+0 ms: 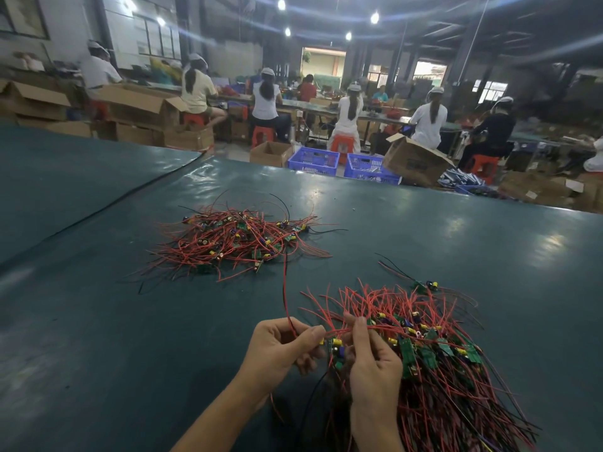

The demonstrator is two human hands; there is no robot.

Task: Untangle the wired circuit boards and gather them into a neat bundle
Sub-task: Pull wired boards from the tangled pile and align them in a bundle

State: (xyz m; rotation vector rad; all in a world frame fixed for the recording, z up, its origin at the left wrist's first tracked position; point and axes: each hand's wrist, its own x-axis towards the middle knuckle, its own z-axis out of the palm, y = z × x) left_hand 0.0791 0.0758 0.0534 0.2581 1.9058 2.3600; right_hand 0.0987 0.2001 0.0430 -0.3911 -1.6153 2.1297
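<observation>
Wire bundle (440,402) partly off bottom edge

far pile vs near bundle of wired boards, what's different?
1. The far pile is tangled, wires splaying every way; the near bundle has wires mostly running one way, toward the person.
2. The far pile lies untouched; the near bundle is gripped by the right hand, while the left hand pinches a red wire leading toward the far pile.
Shared: green boards, red and black wires, both on the table.
</observation>
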